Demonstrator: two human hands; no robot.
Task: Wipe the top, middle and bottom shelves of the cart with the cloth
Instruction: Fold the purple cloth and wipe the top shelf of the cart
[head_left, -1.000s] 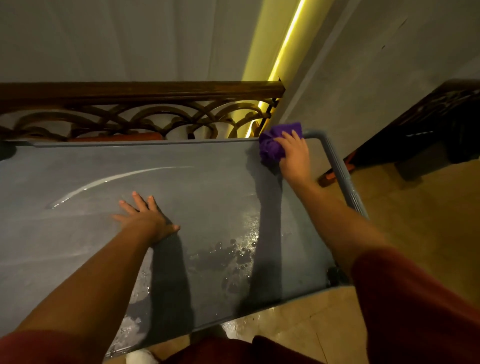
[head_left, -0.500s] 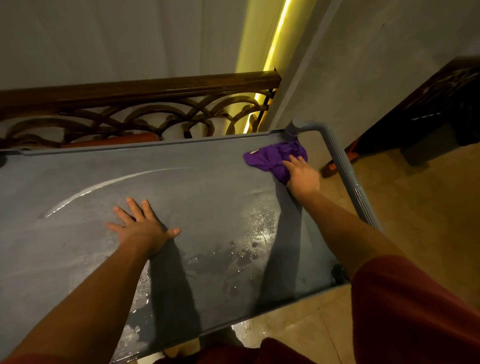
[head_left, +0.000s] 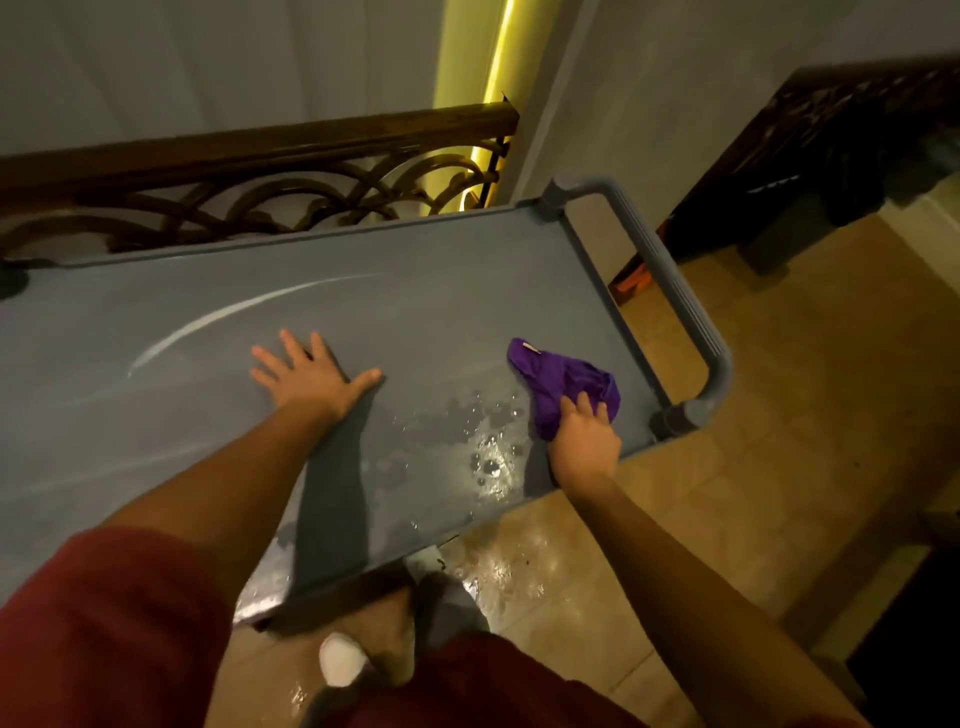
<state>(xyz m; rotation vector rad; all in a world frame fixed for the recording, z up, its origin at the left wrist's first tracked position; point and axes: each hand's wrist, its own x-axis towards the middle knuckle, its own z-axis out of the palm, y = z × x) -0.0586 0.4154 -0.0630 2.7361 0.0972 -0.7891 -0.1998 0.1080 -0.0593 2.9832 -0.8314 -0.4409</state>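
purple cloth (head_left: 563, 383) on the cart's top shelf (head_left: 415, 291), near its right end.
my right hand (head_left: 584, 441) presses the cloth's near edge, fingers curled into it beside a wet patch (head_left: 483, 436). my left hand (head_left: 311, 376) lies flat and spread on the shelf, holding nothing. the grey handle (head_left: 670, 280) stands at the right.

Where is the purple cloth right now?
The crumpled purple cloth lies on the grey plastic top shelf of the cart, near its right end beside the grey handle, with the right hand pressing on it next to the water droplets.
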